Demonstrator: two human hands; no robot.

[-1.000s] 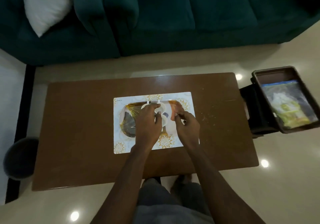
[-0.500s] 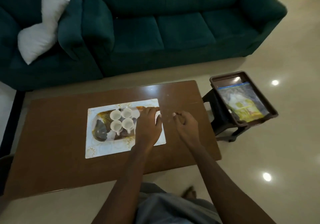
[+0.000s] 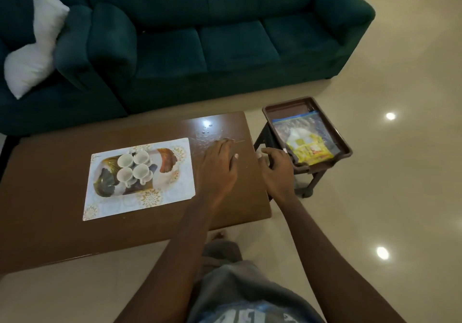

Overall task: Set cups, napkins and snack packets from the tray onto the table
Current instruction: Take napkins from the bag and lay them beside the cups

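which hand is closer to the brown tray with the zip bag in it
Right. The right hand is past the right edge of the table, at the near-left corner of the brown tray. The left hand is over the table, right of the placemat, farther away.

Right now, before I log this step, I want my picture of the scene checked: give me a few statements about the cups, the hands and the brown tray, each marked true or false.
1. Four white cups stand together on the patterned platter. True.
2. The brown tray sits on the table. False: it rests on a dark stool beside the table's right end.
3. The right hand holds a snack packet. False: it holds nothing, close to the tray's near corner.
4. A clear bag with yellow packets lies in the brown tray. True.
5. The left hand grips a cup. False: it is over bare table, right of the placemat, fingers straight.
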